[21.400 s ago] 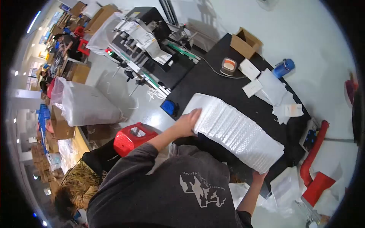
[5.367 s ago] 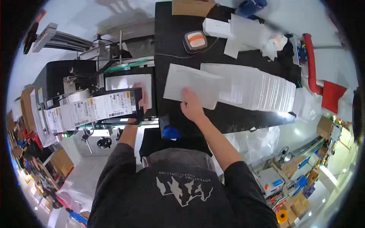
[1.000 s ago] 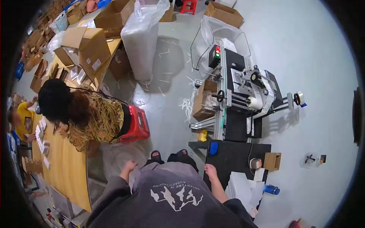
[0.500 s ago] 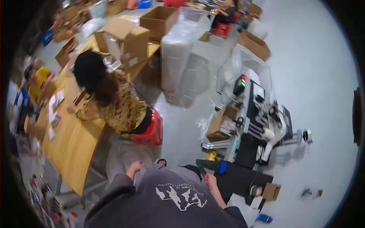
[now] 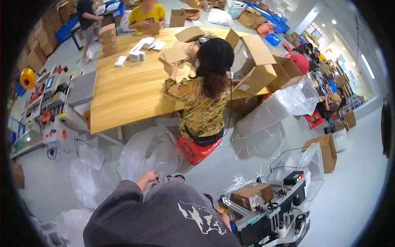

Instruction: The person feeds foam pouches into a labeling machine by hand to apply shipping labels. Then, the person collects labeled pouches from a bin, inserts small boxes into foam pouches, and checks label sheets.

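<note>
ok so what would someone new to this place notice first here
Probably the big pale wooden table across the upper middle, with a co-worker in a patterned top sitting at its near edge on a red stool. Next, likely the yellow shirt at the table's far side and, at lower right, the machine with small red and green lights. Open cardboard boxes crowd the table's right end.

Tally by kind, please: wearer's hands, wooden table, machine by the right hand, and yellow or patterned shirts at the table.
Hands: 2 (left hand, right hand)
Wooden table: 1
Machine: 1
Yellow shirt: 1
Patterned shirt: 1
Total: 6
</note>
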A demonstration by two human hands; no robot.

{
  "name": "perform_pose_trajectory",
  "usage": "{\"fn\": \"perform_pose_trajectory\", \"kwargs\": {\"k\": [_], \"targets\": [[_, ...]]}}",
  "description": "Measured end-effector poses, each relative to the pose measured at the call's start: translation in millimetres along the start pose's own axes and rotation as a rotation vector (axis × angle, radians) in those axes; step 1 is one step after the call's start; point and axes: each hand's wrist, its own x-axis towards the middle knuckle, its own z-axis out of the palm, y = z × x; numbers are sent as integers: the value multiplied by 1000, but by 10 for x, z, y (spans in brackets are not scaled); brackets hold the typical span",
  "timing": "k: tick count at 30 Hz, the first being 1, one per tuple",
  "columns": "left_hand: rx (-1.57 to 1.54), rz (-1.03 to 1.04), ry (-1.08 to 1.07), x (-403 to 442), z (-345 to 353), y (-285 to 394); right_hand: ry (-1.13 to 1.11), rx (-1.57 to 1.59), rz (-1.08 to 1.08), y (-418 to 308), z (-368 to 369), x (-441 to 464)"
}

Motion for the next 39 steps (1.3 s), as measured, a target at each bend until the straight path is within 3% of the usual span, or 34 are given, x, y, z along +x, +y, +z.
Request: {"fn": "perform_pose_trajectory", "kwargs": {"k": [4, 8, 11, 17, 20, 22, 23, 25, 27, 28, 29, 31, 33, 36, 39], "targets": [[-75, -231, 22, -406, 69, -754, 5, 547, 205, -748, 5, 336], [-165, -362, 49, -672, 90, -1054, -50, 698, 181, -1175, 94, 475], [-251, -330, 108, -633, 56, -948, -65, 732, 179, -1257, 191, 406], [-374, 87, 254, -328, -294, 510, -19, 566, 209, -837, 343, -67], [-94, 495, 204, -585, -379, 1547, 18, 361, 169, -497, 470, -472], [27, 704, 36, -654, -178, 1856, 29, 173, 103, -327, 598, -798], [49, 715, 0, -707, -76, 1941, 31, 75, 67, -267, 663, -984], [267, 994, -254, -840, 118, 2069, 15, -97, -55, -187, 812, -1314], [366, 1040, -284, -1006, 185, 2199, 6, -198, -260, -193, 963, -1619], [458, 1080, -277, -1114, 166, 2266, 51, 78, -540, -207, 1121, -1734], [549, 1122, -266, -1201, 141, 2319, 67, 117, -459, -174, 1193, -1843], [644, 1174, -273, -1358, 57, 2420, 88, 159, -24, -141, 1277, -1981], [657, 1208, -268, -1564, 3, 2465, 102, 202, 137, -107, 1397, -2095], [638, 1237, -242, -1882, -36, 2609, 126, 253, 208, -31, 1489, -2233], [397, 1328, -497, -2196, -106, 2787, 147, 298, 225, 42, 1562, -2334]]}}
